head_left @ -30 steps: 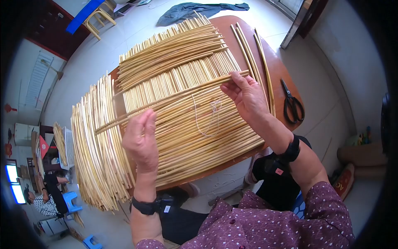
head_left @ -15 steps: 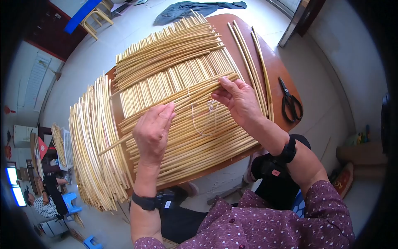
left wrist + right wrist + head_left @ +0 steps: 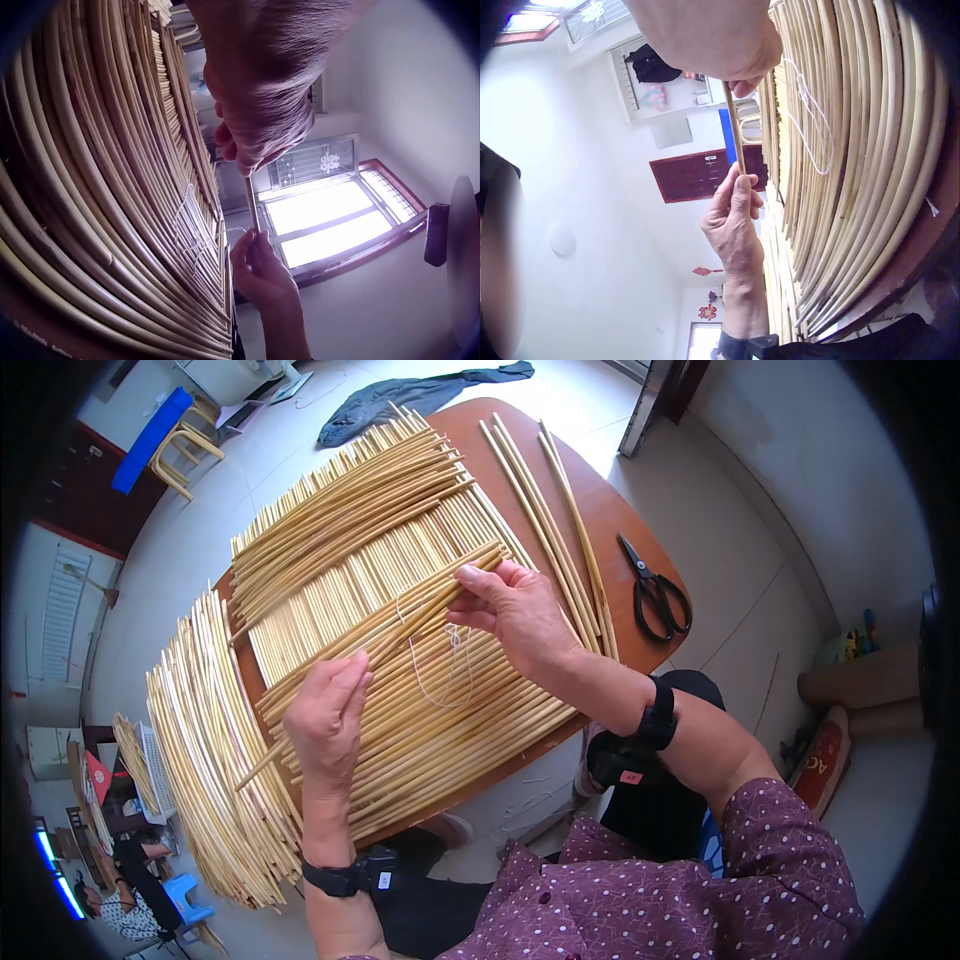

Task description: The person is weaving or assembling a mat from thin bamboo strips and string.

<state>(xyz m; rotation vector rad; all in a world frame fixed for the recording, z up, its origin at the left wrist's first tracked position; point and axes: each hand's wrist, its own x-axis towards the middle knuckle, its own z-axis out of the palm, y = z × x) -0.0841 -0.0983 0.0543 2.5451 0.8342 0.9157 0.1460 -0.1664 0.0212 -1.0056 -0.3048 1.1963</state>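
A straw-coloured reed stalk (image 3: 736, 131) is stretched between my two hands, raised over the front layer of stalks. My left hand (image 3: 325, 715) pinches it between thumb and fingers, and one end sticks out past that hand to the lower left. Toward the other end, my right hand (image 3: 525, 615) pinches it with thumb and fingertips. Beneath the hands, the front layer of stalks (image 3: 430, 765) lies side by side across the table. A thin white string (image 3: 440, 705) loops over this layer, with a small tangle near the right hand.
Black-handled scissors (image 3: 660, 600) lie at the right of the brown table (image 3: 625, 560), near several loose stalks (image 3: 540, 510). Behind is a bed of stalks with a bundle (image 3: 340, 510) across it. Another pile (image 3: 215, 750) overhangs the left edge. A person (image 3: 125, 900) sits far left.
The hands have come closer together. A long stalk held across the layer a second ago has given way to the stalk now pinched lower on the left. The head view has shifted right.
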